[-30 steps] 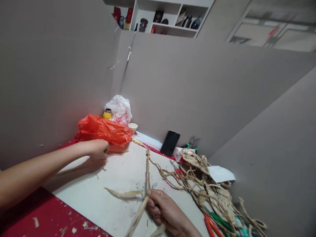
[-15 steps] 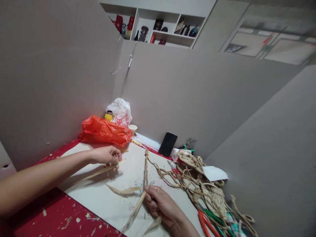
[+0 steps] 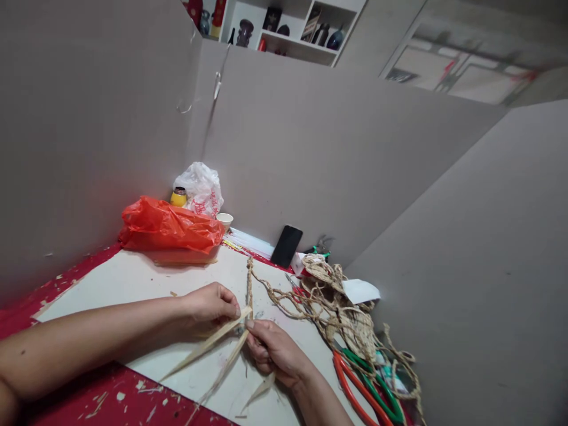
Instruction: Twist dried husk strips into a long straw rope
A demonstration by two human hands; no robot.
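My left hand (image 3: 212,303) is closed on a long pale husk strip (image 3: 200,350) and has its end beside the braid. My right hand (image 3: 271,350) pinches the near end of a braided husk cord (image 3: 249,284), where several loose strips (image 3: 222,373) fan out toward me. The cord runs straight away from my hands across the white board (image 3: 133,278). Both hands meet at the braid's end, fingertips almost touching.
An orange plastic bag (image 3: 166,225), a white bag (image 3: 199,188), a yellow jar (image 3: 178,197) and a paper cup (image 3: 224,220) stand at the back corner. A black phone (image 3: 286,246) leans on the partition. Tangled braided cord (image 3: 346,313) and red and green-handled tools (image 3: 364,384) lie at right.
My left hand drew a husk strip from beside the orange bag and brought it right, to the braid's end at my right hand. The camera view shifted slightly.
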